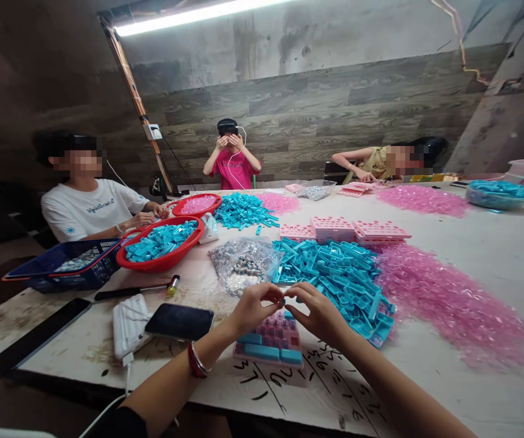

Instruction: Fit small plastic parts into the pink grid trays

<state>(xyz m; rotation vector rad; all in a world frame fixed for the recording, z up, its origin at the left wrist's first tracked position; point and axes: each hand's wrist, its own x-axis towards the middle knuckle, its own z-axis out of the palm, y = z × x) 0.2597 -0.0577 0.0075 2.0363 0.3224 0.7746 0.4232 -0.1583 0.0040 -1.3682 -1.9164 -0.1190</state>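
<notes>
Above the pink tray (280, 331), both hands (257, 307) (fingertips pinched) meet.

from where i stand, a white tube light (202, 17) glares overhead, washing the wall (262, 48) just below it. the far left and the space under the table (481, 243) sink into murky dark, while the tabletop is evenly and fairly brightly lit, with soft, faint shadows. glints speckle the clear bag (246, 264) and the pink pieces (453, 304), which smear together. wide-angle stretch tilts the room and draws out the forearms (394, 377) low down. blocky squares blot two seated people, and fine detail looks slightly smudged.
</notes>
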